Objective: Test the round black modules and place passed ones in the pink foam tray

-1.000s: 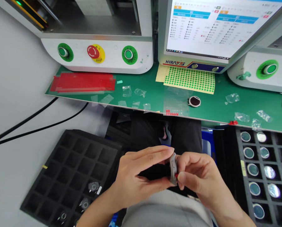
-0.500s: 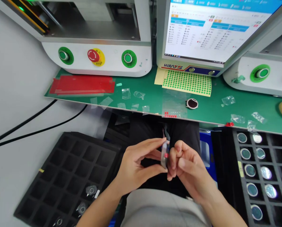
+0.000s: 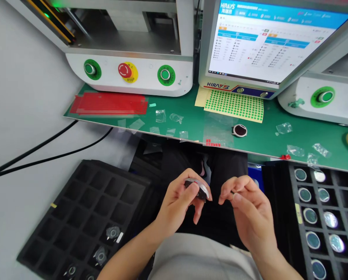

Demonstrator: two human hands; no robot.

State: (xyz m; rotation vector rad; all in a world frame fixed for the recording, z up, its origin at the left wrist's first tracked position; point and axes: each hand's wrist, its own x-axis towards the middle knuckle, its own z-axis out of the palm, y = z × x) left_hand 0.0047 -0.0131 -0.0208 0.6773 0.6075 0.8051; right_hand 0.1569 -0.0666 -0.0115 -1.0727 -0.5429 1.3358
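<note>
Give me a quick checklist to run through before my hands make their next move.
1. Watch case held by the left hand: ok.
2. Right hand apart from that case: ok, a gap shows between them.
3. What sits between the right hand's fingers: cannot tell; only a small dark bit shows.
4. Second watch resting on the green bench, in from its front edge: ok.
5. Bench free of clear film scraps: not ok, several lie about.
</note>
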